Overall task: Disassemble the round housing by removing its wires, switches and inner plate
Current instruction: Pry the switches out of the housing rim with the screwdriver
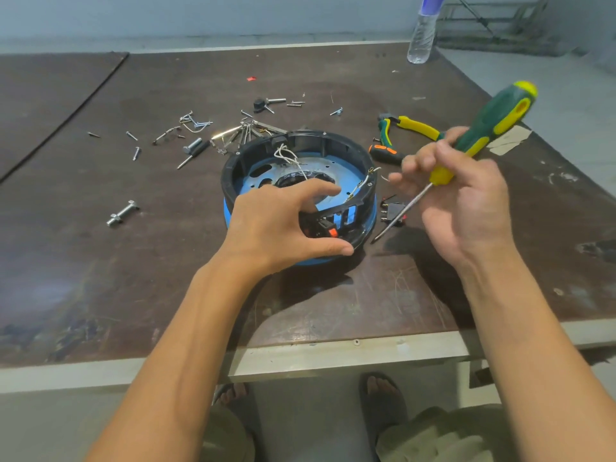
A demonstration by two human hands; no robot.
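The round housing [333, 141] sits on the table [150, 288], well back from its near edge, the left hand [276, 225] clasping its near rim. The right hand [466, 208] grips a screwdriver [490, 121] just right of it, tip beside what may be a loose switch [396, 211].

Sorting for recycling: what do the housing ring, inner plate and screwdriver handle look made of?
Housing ring: black moulded plastic, slightly glossy; ribs and slots in the wall.
Inner plate: blue, flat, with punched holes; probably painted sheet metal, possibly plastic.
Screwdriver handle: green and yellow plastic, likely a rubbery grip; its shaft is bare shiny metal.
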